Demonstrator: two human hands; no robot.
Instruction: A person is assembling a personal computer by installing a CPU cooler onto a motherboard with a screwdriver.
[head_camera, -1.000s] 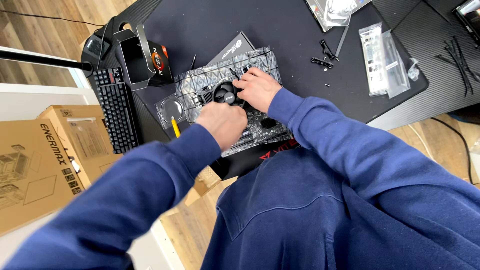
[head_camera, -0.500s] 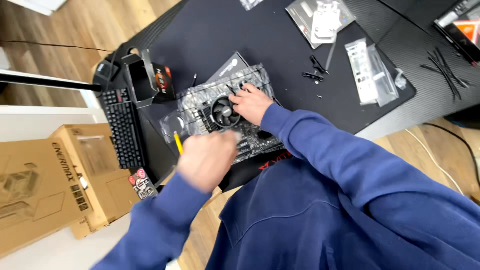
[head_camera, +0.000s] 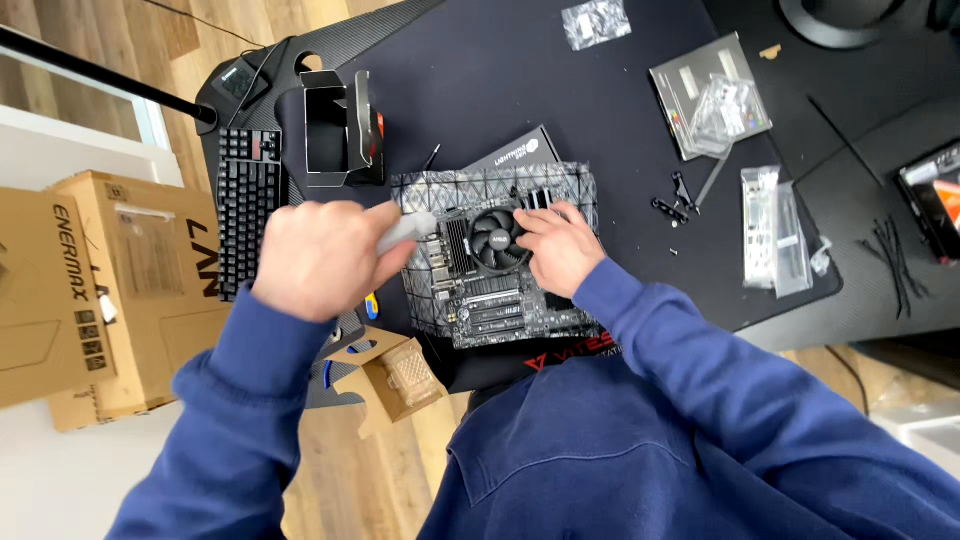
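A motherboard (head_camera: 480, 300) lies on its silvery anti-static bag (head_camera: 440, 185) on the black desk mat, with a round black cooler fan (head_camera: 495, 238) at its middle. My right hand (head_camera: 555, 245) rests on the board just right of the fan, fingers spread and touching it. Raised over the board's left edge, my left hand (head_camera: 320, 260) is closed around a pale grey object (head_camera: 405, 228). That object is blurred, and its end points toward the fan.
A black keyboard (head_camera: 248, 210) and an open black box (head_camera: 340, 130) lie to the left, with brown cardboard boxes (head_camera: 130, 290) beyond them. Right of the board are loose black screws (head_camera: 675, 200), a bagged metal plate (head_camera: 770, 230), a booklet (head_camera: 700, 95) and black cable ties (head_camera: 895, 260).
My left hand left the fan, pulled back to the left and rose; it now grips a pale grey object. My right hand stayed on the board beside the fan.
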